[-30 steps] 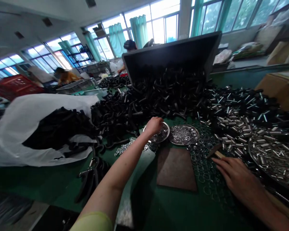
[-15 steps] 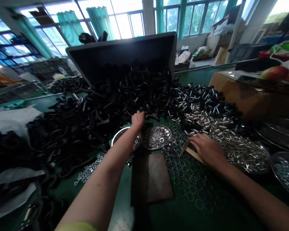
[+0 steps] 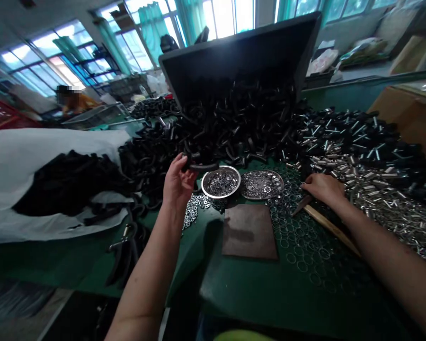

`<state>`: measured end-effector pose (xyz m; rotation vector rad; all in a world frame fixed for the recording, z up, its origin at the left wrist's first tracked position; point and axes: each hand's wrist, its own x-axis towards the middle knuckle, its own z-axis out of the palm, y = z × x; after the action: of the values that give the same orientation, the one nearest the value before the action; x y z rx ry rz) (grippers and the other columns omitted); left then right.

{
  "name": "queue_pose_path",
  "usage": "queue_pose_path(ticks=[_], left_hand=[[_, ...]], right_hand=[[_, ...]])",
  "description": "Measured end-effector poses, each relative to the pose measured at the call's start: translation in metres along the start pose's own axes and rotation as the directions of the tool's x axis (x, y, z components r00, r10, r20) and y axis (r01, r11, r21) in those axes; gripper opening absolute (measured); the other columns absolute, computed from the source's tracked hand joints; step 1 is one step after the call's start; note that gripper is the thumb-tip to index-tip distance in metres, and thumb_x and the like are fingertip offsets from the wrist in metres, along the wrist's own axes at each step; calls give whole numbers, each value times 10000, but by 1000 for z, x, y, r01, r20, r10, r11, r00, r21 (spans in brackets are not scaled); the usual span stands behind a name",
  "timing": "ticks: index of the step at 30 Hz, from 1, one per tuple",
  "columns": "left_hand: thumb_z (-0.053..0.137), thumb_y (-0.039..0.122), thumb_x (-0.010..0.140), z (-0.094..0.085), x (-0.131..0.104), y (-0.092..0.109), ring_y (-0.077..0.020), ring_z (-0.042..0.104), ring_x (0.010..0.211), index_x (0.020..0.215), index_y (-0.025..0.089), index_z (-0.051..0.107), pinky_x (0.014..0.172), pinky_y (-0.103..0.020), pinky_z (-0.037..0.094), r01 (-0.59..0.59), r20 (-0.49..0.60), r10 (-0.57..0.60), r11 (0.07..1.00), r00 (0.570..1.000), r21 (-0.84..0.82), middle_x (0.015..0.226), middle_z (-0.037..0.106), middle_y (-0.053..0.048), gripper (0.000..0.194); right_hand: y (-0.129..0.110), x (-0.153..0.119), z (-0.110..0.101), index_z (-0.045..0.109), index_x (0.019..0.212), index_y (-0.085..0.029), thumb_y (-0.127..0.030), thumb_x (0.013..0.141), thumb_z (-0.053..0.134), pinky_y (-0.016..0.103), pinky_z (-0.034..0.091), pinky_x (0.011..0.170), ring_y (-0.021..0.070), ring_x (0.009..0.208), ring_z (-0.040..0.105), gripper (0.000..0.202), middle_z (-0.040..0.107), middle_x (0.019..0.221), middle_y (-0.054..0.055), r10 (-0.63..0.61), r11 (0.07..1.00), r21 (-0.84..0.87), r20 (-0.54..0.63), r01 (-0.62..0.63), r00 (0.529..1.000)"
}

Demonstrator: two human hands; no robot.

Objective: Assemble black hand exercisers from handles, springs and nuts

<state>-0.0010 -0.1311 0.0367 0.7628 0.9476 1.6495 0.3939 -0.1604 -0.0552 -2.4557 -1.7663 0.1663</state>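
Observation:
My left hand (image 3: pixel 178 182) is closed on a black curved handle-like part (image 3: pixel 204 167), held by one end, its other end over the rim of a round metal bowl (image 3: pixel 221 195) of small nuts or rings. My right hand (image 3: pixel 324 188) has its fingers pinched together at the edge of the metal springs (image 3: pixel 371 177); whatever they hold is too small to make out. Under that hand lies a hammer (image 3: pixel 328 225) with a wooden handle. An oval metal tray (image 3: pixel 262 183) of small rings stands beside the bowl. A flat brown metal plate (image 3: pixel 249 232) lies in front of them.
A heap of black parts (image 3: pixel 241 123) spills from a tilted dark bin (image 3: pixel 239 52). Loose metal rings (image 3: pixel 305 241) cover the green table (image 3: pixel 234 289) right of the plate. White sheeting (image 3: pixel 57 142) lies left; a cardboard box (image 3: pixel 394 106) stands right. A person (image 3: pixel 80 102) is far left.
My left hand has come back from the black heap toward the left with a black curved part in it. My right hand stays by the springs and hammer. The view has turned left.

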Motion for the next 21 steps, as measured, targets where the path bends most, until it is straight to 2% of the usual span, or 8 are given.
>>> queue_pose_path(ticks=[3,6,7,9,11,14,18,21], left_hand=[[624,266,762,-44,-27,7,-79,596,637,785,168,552,734,-276,544,141,-142,-165,977,976,-160,705,590,20,123],[574,260,803,-77,-45,-10,-57,527,526,837,160,563,528,-174,474,208,-169,-171,950,971,232,648,550,23,106],[547,255,818,-83,-48,-20,-58,506,504,902,159,570,481,-163,435,182,-138,-131,854,982,487,648,547,22,130],[509,244,828,-91,-49,-42,-80,506,504,989,153,577,459,-178,406,63,-27,-79,497,997,865,658,562,11,198],[531,220,793,-91,-47,-61,-123,559,580,931,148,610,526,-216,443,-36,58,-97,217,994,975,684,596,-15,174],[587,163,713,-85,-40,-78,-211,610,821,807,154,635,715,-284,473,-120,126,-104,69,986,990,835,647,-78,106],[543,136,726,-77,-35,-84,-279,591,976,905,159,641,856,-359,436,-225,217,-97,-79,971,971,995,643,-133,206],[540,153,732,-76,-31,-83,-304,608,949,910,154,643,850,-383,440,-259,245,-111,-130,963,957,957,659,-144,206]], right_hand=[[0,-10,-1,626,872,-191,-403,722,607,375,472,647,273,800,613,261,672,893,124,53,904,428,-127,6,990],[-10,-34,-10,531,1031,-212,-387,781,542,329,489,551,200,694,594,305,668,960,105,73,677,735,-134,50,988],[-15,-44,-13,516,1063,-221,-388,801,519,310,491,532,179,675,588,311,666,979,93,41,603,795,-118,70,992],[-23,-62,-18,539,1058,-221,-396,807,527,280,493,526,154,675,585,305,661,997,82,-30,457,886,-78,83,996],[-29,-77,-19,572,1001,-200,-418,769,592,272,487,519,153,677,591,318,657,984,89,-103,356,933,-11,47,995],[-31,-88,-13,575,920,-180,-461,729,632,272,457,496,166,648,592,344,654,864,76,-209,451,892,63,39,976],[-25,-93,-4,574,772,-190,-417,733,629,272,371,540,161,620,543,237,598,683,23,-191,823,534,-59,193,980],[-23,-97,-1,536,701,-194,-360,730,625,258,311,525,132,548,489,190,544,583,-8,-139,855,504,-7,123,990]])
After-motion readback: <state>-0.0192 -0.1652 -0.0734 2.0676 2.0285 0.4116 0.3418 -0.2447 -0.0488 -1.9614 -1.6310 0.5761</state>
